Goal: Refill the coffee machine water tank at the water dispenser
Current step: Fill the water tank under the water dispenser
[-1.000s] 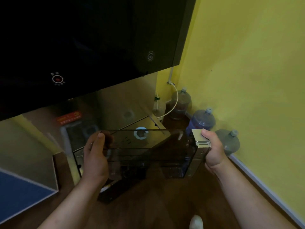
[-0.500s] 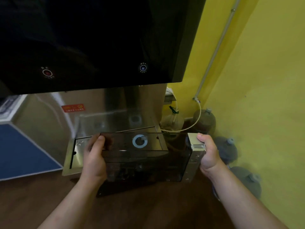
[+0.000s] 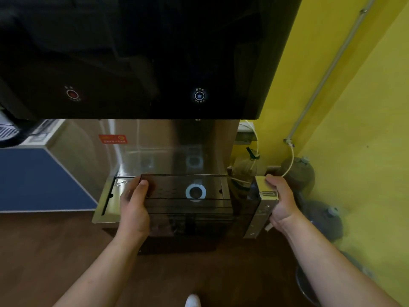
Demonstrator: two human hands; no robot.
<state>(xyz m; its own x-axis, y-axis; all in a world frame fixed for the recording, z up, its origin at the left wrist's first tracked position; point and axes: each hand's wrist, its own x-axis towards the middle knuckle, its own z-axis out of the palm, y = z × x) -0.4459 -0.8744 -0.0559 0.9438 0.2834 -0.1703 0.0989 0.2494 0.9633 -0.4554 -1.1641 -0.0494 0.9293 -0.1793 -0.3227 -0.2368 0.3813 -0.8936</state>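
We hold the coffee machine water tank [image 3: 190, 202], a dark smoked-plastic box with a metal-faced end, level in front of the water dispenser [image 3: 155, 52], just above its steel drip tray [image 3: 110, 196]. Our left hand [image 3: 134, 209] grips the tank's left end, thumb laid on the top edge and fingers wrapped behind; our right hand [image 3: 280, 200] is clenched around the metal end [image 3: 263, 202], thumb pressed on its top. A pale ring [image 3: 195, 193] shows through the tank, seemingly the valve in its base. On the black glass panel above, a red-lit button [image 3: 72, 94] glows to the left and a white-lit button [image 3: 199, 95] to the right; a small outlet nub [image 3: 197, 119] sits under the panel edge below the white one. We judge that the tank is being lined up beneath this outlet. The risks from here: if the open top sits off the stream, water runs over the tray and onto the wooden floor [image 3: 66, 251]; pressing the red button, likely hot water, could scald us or stress the plastic; and freeing one hand to press would leave a filling, heavier tank on a single grip, so it may tilt and spill. Large water bottles [image 3: 298, 171] stand by the yellow wall [image 3: 354, 173] to the right.
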